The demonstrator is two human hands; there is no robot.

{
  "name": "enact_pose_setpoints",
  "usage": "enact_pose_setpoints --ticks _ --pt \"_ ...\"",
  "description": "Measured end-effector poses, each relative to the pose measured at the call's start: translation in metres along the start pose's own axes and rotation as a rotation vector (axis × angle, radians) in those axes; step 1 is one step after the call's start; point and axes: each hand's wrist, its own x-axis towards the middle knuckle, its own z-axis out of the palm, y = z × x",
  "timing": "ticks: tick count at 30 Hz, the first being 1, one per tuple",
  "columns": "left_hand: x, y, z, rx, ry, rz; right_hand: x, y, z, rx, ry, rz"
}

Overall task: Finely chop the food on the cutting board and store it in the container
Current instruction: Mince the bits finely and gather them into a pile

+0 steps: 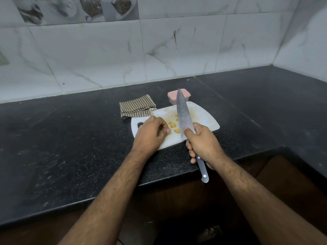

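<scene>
The right hand point(203, 144) has its fingers wrapped around the black riveted handle of a long steel knife point(184, 114), blade pointing away over the white plastic cutting board point(203, 117). The left hand point(150, 133), fingers curled loosely and holding nothing, rests beside yellow food slices point(174, 127) mid-board. A lidded pink container point(184, 97) sits behind the board, a checked cloth point(136, 106) beside it. The black stone counter point(70, 138) lies bare on both sides.

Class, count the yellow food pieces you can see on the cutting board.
5, all mid-board: two beside the left hand, one nearer, two small by the knife. More may be hidden.
</scene>
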Motion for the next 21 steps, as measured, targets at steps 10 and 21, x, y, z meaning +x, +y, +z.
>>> enact_pose_setpoints --ticks 10,21 --pt "0.0023 -0.0070 0.0003 -0.106 0.124 -0.126 -0.0007 0.0000 0.0007 0.002 -0.001 0.001" --pt "0.0011 -0.0024 -0.0010 -0.085 0.075 -0.149 -0.0012 -0.0004 0.0013 0.016 0.000 0.008"
